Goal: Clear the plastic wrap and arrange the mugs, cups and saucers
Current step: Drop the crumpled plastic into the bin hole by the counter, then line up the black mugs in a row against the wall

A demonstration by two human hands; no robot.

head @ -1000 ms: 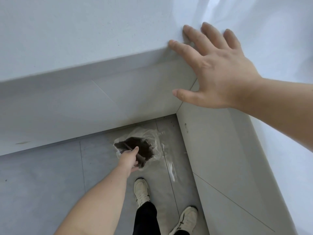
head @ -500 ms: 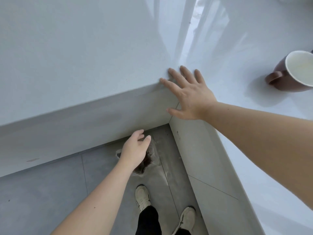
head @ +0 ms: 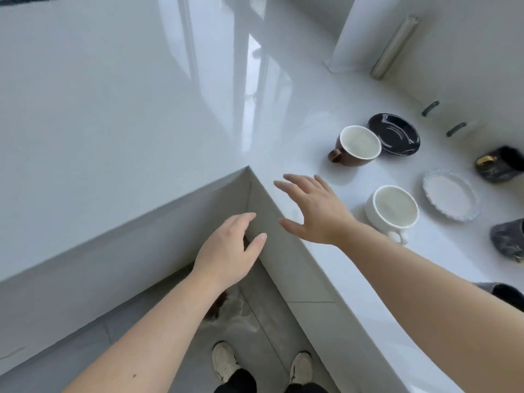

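My left hand hangs open and empty in front of the counter's inner corner. My right hand hovers open over the white counter's edge. On the counter to the right stand a brown cup, a black saucer, a white cup and a white saucer. Dark marbled mugs sit at the right edge. Crumpled plastic wrap lies on the floor by a dark bin, mostly hidden behind my left forearm.
The white L-shaped counter wraps around me. A steel handle and two small dark handles are on the cabinets at the back right. Another dark item shows behind my right forearm. My shoes stand on grey floor tiles.
My left hand rose from the bin on the floor, leaving the plastic wrap down there. My right hand left the counter corner and moved right. The view tilted up toward the cups.
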